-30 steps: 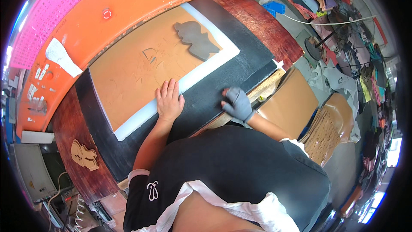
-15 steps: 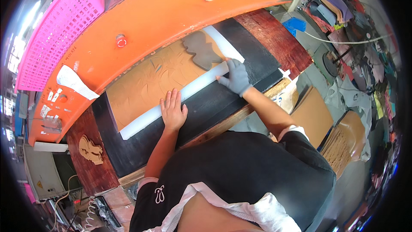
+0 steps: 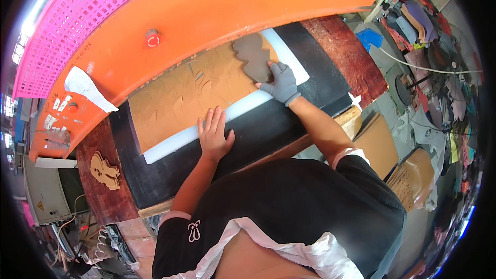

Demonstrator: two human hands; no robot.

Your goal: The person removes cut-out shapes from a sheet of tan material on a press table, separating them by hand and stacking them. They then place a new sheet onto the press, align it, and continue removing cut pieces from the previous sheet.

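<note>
A tan leather sheet [image 3: 186,93] lies on a white cutting board [image 3: 243,108] under the orange press head [image 3: 206,15]. My left hand [image 3: 214,134], bare, rests flat on the board's near edge and the sheet's rim, fingers apart. My right hand [image 3: 280,82], in a grey glove, presses on the near end of a dark grey cutting die [image 3: 254,58] that sits on the sheet's right part. The board rests on a black bed [image 3: 258,134].
A pink plastic basket [image 3: 72,20] stands on the press at the upper left. Cut tan leather pieces [image 3: 105,170] are stacked on the red-brown side table at left. Cardboard sheets [image 3: 382,150] and heaps of fabric lie at the right.
My right hand has moved from the board's near edge up onto the grey die. My left hand has stayed on the board's edge. The view has shifted closer over the press.
</note>
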